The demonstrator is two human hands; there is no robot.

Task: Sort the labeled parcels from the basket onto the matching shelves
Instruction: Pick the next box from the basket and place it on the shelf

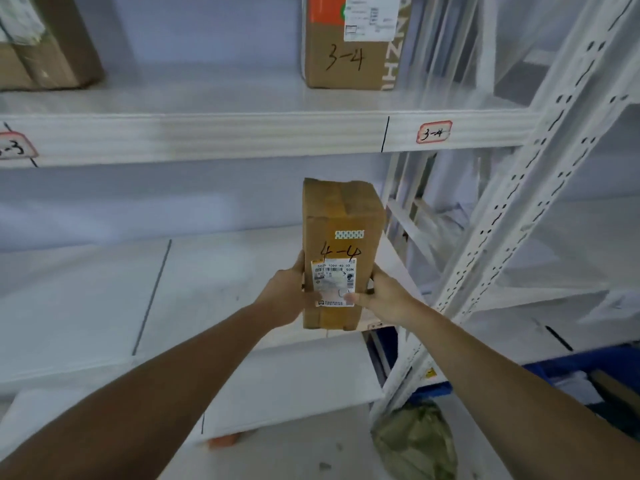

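Note:
A long brown cardboard parcel (341, 237) marked "4-4", with a white shipping label, is held lengthwise over the right end of a white shelf (221, 282). My left hand (285, 296) grips its left side and my right hand (382, 296) grips its right side, thumb on the label. The parcel's near end overhangs the shelf's front edge. On the shelf above stands a box (346, 60) marked "3-4", over a shelf tag (434, 132) reading "3-4".
A white perforated upright (502, 216) rises just right of the parcel. Brown boxes (45, 46) stand at the upper left, above a tag (15, 148) ending in "-3". A blue basket (568, 372) holds parcels at the lower right. A greenish bag (415, 441) lies on the floor.

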